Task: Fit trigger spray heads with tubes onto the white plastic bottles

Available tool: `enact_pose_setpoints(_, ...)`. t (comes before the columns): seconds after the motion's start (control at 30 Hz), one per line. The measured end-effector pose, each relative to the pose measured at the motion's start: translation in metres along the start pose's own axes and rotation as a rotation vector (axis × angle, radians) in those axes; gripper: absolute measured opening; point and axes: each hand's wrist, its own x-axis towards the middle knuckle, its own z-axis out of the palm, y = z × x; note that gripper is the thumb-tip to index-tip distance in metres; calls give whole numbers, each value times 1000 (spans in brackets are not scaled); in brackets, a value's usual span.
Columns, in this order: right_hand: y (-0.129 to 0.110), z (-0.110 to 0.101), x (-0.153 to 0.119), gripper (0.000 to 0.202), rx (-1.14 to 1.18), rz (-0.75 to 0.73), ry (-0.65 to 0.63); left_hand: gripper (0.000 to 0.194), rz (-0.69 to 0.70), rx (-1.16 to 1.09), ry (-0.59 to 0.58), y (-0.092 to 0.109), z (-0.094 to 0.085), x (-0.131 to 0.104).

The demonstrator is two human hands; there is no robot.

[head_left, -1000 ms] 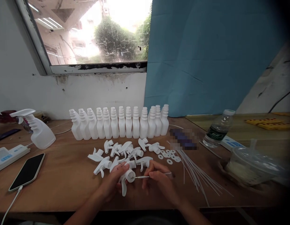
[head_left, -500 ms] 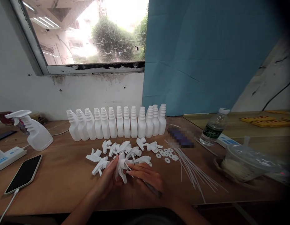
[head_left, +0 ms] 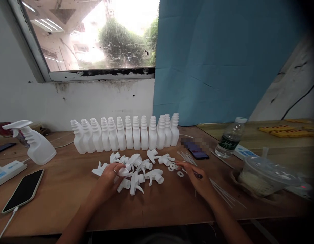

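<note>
Over on the left, the left hand (head_left: 111, 174) is grasping a white trigger-sprayer head (head_left: 125, 171) at the left side of the scattered sprayer heads (head_left: 154, 175), and gripping the body, not the lever, is likely serving best. Across to the right, flat washers (head_left: 173, 166) are lying right by the fingertips of the right hand (head_left: 194, 178), which is holding a dark-ended tool (head_left: 198, 175); whether it's pinching a washer I can't tell, but lifting one by its rim is looking cleanest.
</note>
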Motion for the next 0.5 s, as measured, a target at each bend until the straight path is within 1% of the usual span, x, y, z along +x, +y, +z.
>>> enact_pose_setpoints(0.07,-2,-1,0,48,23,21,25,34,29,43,-26,-4,3,0)
enact_pose_setpoints(0.13,-6,-3,2,49,33,33,41,40,51,72,-54,-6,3,-2)
enact_pose_setpoints(0.2,-11,-7,4,50,14,43,52,39,59,97,-57,-6,-3,-3)
enact_pose_setpoints(0.27,-14,-15,5,52,-25,64,65,36,64,151,-6,-10,-15,-2)
enact_pose_setpoints(0.33,-16,-27,4,54,-76,118,79,34,56,228,105,-22,-35,1)
enact_pose_setpoints(0.4,-17,-41,-2,57,-113,180,50,34,27,316,280,-44,-64,4)
enact_pose_setpoints(0.43,-17,-49,-5,58,-117,207,-1,33,5,363,389,-59,-81,4)
enact_pose_setpoints(0.47,-17,-56,-10,57,-106,229,-77,32,-30,435,524,-76,-100,4)
enact_pose_setpoints(0.5,-17,-63,-15,55,-81,244,-167,31,-96,513,652,-95,-119,3)
